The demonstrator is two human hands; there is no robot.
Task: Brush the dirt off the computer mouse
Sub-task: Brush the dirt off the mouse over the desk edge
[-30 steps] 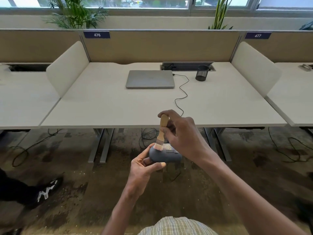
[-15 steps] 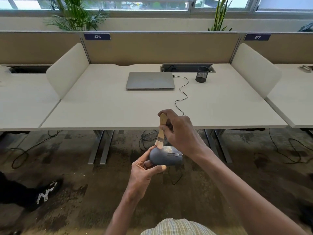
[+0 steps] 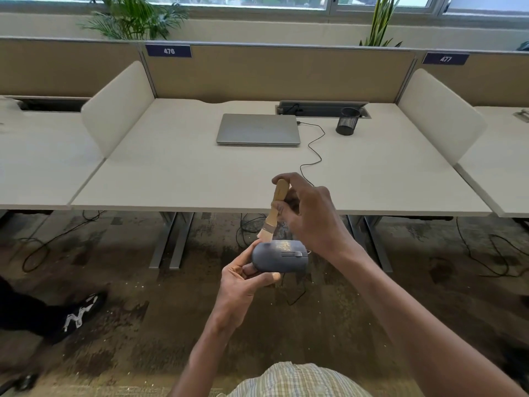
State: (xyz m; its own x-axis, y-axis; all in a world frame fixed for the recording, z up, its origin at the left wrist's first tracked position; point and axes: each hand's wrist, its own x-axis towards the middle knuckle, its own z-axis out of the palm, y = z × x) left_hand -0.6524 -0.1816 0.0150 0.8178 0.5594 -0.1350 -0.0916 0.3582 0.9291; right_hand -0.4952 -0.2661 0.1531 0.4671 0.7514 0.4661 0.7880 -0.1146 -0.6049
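Step in hand, as I read it: sweeping the pale speckled dirt patch (image 3: 282,245) off the top shell of the grey-blue rounded plastic computer mouse (image 3: 279,256). The dirt sits toward the far edge of the shell, just behind the scroll wheel. I'd keep strokes short and directed outward over that far edge, bristles only lightly bent, so grit falls to the floor rather than into the wheel slot. Tilting the shell away slightly should help.

Mouse location: held in the air in front of the near edge of the white desk (image 3: 177,179), over the floor — not resting on anything.

Left hand (image 3: 243,282): fingers and thumb curled round the mouse's rear end, a firm hold.

Right hand (image 3: 309,216): pinches the light wooden handle of the small flat brush (image 3: 275,210) near its top; bristles appear to touch the shell's rear upper edge — contact not certain.
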